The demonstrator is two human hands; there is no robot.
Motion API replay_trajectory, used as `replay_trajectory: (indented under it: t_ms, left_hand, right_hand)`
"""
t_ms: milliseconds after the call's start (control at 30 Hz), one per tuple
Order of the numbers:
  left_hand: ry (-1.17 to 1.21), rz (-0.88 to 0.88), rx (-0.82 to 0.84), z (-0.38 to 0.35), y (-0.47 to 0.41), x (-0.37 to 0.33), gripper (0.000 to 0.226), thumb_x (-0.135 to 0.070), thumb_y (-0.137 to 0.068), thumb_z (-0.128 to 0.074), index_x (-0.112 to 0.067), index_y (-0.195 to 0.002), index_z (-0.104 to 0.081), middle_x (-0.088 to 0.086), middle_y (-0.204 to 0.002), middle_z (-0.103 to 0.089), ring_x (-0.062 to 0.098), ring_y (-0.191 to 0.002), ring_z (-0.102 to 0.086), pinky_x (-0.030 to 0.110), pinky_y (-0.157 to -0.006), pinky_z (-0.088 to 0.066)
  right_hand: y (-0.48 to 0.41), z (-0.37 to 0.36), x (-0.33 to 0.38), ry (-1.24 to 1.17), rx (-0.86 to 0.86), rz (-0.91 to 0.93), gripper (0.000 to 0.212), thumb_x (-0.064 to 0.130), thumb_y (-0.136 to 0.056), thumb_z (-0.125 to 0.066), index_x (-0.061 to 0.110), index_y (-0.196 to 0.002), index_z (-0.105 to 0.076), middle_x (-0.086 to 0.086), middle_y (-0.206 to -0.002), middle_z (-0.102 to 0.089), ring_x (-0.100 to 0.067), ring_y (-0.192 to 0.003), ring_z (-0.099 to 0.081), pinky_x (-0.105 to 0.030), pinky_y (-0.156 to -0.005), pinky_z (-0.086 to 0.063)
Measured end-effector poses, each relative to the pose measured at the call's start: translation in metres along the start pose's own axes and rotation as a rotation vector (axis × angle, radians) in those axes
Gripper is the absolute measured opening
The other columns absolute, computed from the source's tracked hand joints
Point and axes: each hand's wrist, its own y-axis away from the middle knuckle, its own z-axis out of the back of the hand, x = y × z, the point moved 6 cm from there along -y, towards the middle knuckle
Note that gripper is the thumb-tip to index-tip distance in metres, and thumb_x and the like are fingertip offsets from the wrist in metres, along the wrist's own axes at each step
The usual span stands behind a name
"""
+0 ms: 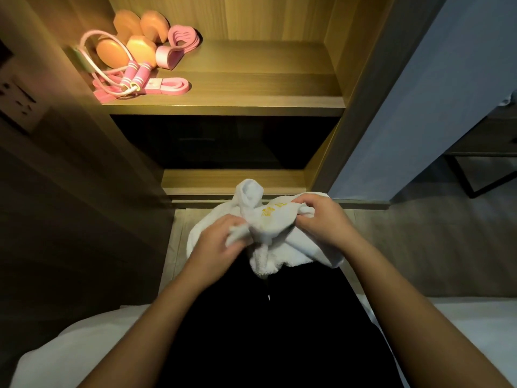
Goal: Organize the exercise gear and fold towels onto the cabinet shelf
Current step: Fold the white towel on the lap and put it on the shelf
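A crumpled white towel with yellow lettering hangs in front of my lap, below the cabinet. My left hand grips its left side and my right hand pinches its right part. On the lit wooden cabinet shelf the exercise gear lies at the left: two orange dumbbells, a pink jump rope, a flat pink resistance band and a pink heart-shaped piece.
The shelf's middle and right are bare wood. A dark compartment opens under it, with a lower wooden ledge. A wall socket sits at the left, a blue-grey wall at the right, white bedding beside my legs.
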Motion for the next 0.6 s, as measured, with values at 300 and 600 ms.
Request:
replay_trajectory:
  t_ms: [300, 600]
  left_hand:
    - [0.69, 0.438, 0.417, 0.022, -0.046, -0.042, 0.03, -0.038, -0.085, -0.067, -0.014, -0.101, -0.075, 0.012, -0.105, -0.073, 0.027, -0.094, -0.072, 0.032, -0.073, -0.058]
    - [0.534, 0.599, 0.184, 0.0, -0.053, -0.015, 0.025, -0.048, -0.095, -0.055, -0.026, -0.096, -0.067, -0.01, -0.084, -0.076, 0.011, -0.078, -0.073, 0.03, -0.073, -0.053]
  right_hand:
    - [0.042, 0.045, 0.065, -0.204, -0.358, 0.357, 0.027, 0.038, -0.077, -0.066, 0.03, -0.103, -0.066, 0.017, -0.099, -0.06, -0.004, -0.093, -0.058, -0.02, -0.076, -0.049]
    - [0.059, 0.036, 0.072, 0.026, -0.373, 0.506, 0.039, 0.019, -0.078, -0.08, 0.027, -0.114, -0.069, 0.012, -0.122, -0.06, -0.008, -0.102, -0.061, -0.031, -0.073, -0.058]
